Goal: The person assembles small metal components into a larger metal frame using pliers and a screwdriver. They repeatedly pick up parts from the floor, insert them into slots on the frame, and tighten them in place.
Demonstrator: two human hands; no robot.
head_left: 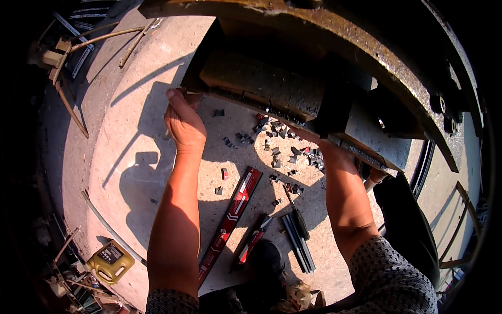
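My left hand (185, 121) is up at the left corner of this dark, oil-stained steel machine (261, 83) in front of me, thumb and fingers curled close; what they hold, I can't tell. My right hand (312, 138) is tucked beneath its lower edge, grip hidden. Below, small black angular offcuts (296, 151) litter pale concrete flooring (240, 157).

The floor (325, 246) bears scraps (296, 151) at centre, a red strip (228, 226) and dark bars (298, 245) at lower centre, a jug (112, 255) at lower left.
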